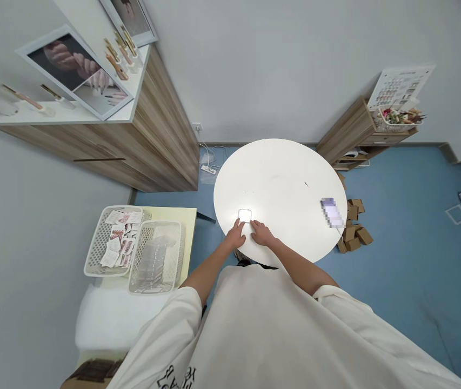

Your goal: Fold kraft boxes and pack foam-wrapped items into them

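Observation:
A small white square item with a thin grey outline (245, 215) lies on the left part of the round white table (282, 167). At its near left corner is my left hand (235, 235), its fingertips touching or almost touching the edge. My right hand (261, 233) rests at the near right corner, fingers stretched forward and somewhat apart. Neither hand visibly grasps anything. Glare on the tabletop blurs the item's surface.
A pixelated purple phone-like object (332, 213) with a cable lies at the table's right. Cardboard boxes (353, 229) are on the floor beyond. At left, two white baskets (135, 286) stand beside a wooden cabinet (165, 124).

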Demonstrator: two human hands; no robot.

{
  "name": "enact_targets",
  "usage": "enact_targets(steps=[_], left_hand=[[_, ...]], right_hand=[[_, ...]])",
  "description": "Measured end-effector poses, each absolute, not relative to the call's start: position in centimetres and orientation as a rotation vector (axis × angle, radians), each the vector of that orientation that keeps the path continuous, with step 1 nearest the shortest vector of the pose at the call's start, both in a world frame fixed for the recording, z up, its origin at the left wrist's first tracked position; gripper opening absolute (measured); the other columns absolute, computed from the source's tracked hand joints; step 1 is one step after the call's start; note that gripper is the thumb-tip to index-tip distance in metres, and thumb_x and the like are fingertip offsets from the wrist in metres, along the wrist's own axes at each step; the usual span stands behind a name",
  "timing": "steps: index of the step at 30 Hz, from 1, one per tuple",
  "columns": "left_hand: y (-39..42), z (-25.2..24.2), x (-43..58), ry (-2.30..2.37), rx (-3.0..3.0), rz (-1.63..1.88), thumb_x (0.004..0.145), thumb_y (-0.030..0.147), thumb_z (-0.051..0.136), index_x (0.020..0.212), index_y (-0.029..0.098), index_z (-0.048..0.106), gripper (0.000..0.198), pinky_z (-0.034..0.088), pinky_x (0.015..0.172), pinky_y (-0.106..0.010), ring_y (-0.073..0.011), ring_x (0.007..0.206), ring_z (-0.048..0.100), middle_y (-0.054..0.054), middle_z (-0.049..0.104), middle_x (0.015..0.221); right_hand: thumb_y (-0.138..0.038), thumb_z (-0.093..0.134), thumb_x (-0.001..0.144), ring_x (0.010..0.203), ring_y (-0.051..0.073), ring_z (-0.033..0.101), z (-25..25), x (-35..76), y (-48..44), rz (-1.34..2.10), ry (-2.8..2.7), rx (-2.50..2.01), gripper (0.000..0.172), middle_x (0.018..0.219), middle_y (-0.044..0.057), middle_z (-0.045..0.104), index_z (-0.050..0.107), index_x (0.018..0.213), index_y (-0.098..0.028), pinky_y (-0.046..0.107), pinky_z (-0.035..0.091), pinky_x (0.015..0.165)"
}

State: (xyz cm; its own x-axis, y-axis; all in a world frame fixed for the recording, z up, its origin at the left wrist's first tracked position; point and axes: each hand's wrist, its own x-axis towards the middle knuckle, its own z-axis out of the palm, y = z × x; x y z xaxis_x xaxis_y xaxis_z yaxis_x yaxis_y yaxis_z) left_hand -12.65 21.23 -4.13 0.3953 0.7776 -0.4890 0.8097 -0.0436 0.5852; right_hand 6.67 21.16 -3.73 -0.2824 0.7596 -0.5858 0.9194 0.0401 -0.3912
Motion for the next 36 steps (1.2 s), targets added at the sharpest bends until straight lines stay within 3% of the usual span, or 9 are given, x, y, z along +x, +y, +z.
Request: enact_targets(steps=[4,10,23,36], left_hand=[[20.2,-3.6,-12.4,1.392,1.816,-0.029,0.091,0.032,0.048,0.155,0.024,0.023,0.070,0.049,0.100,-0.042,-0.0331,0.131,0.053,-0.009,0.003,0.169],[17.6,-3.5,-11.4,1.433,1.842,0.023,0.093,0.031,0.047,0.155,0.019,0.024,0.068,0.044,0.106,-0.045,-0.0355,0.140,0.043,-0.013,0.005,0.168],[4.8,-2.6,-9.2,1.585,1.754,0.243,0.096,0.029,0.042,0.154,0.018,0.027,0.060,0.035,0.115,-0.046,-0.0320,0.149,0.028,-0.015,0.015,0.166],[-6.6,0.0,-16.3,1.763,1.677,0.298,0.095,0.030,0.041,0.152,0.016,0.032,0.059,0.036,0.116,-0.045,-0.0295,0.146,0.035,-0.015,0.028,0.162]], right_hand=[[-0.031,0.043,0.096,0.145,0.032,0.031,-3.3,7.5,19.9,-1.061,2.063,1.799,0.070,0.164,0.014,0.024,0.020,0.161,-0.017,0.044,0.033,0.111],[-0.030,0.043,0.097,0.143,0.032,0.034,-2.3,9.0,17.5,-0.994,2.099,1.834,0.065,0.162,0.015,0.028,0.026,0.159,-0.017,0.043,0.034,0.110],[-0.027,0.040,0.097,0.139,0.028,0.039,-1.4,10.8,6.8,-0.913,2.360,1.733,0.056,0.157,0.013,0.037,0.040,0.152,-0.017,0.040,0.037,0.110],[-0.030,0.039,0.098,0.140,0.028,0.040,-0.5,3.9,-0.2,-0.961,2.545,1.493,0.053,0.155,0.012,0.040,0.045,0.149,-0.018,0.039,0.037,0.112]])
